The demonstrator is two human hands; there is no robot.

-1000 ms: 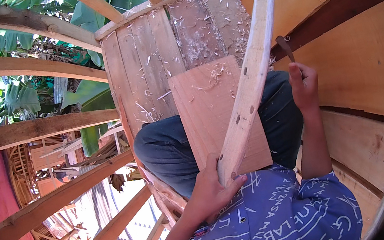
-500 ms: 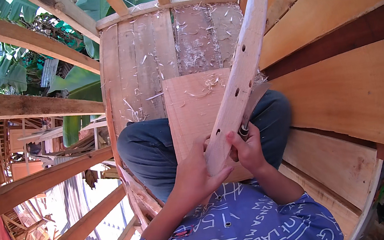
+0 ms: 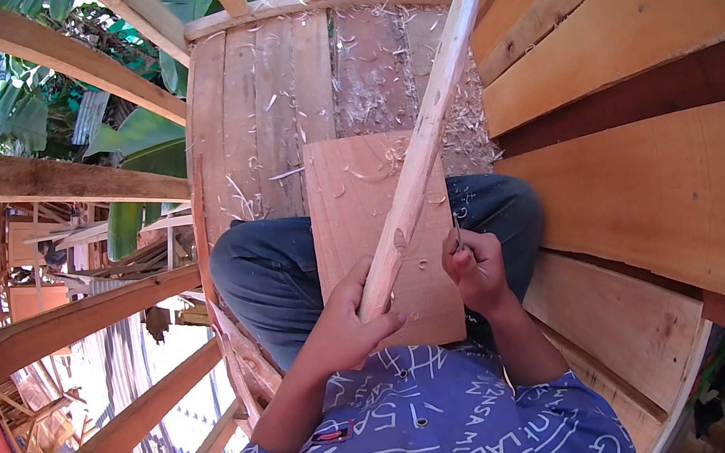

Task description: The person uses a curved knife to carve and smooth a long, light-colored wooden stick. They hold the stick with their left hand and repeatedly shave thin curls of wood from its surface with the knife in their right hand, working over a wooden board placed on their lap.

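Note:
My left hand [image 3: 347, 324] is closed round the near end of a long, pale wooden bar [image 3: 422, 151]. The bar slants up and away to the right, its narrow side facing up, with a rough notch near my grip. To the right, apart from the bar, my right hand [image 3: 478, 273] is a fist round a knife [image 3: 458, 228]. Its blade shows only as a thin line, and the handle is hidden in my fingers. Under both, a flat wooden board [image 3: 349, 229] lies across my lap, with a few curled shavings [image 3: 390, 158] on it.
Beyond my crossed legs, a plank floor [image 3: 263, 109] is strewn with shavings. Wooden slats [image 3: 78, 319] run along the left, and wide boards [image 3: 648, 172] form a wall close on the right. Large green leaves [image 3: 145, 138] hang outside the slats.
The bar has turned so its face with holes no longer shows, and its far end has risen in view. My right hand has come away from the bar, with the knife turned edge-on.

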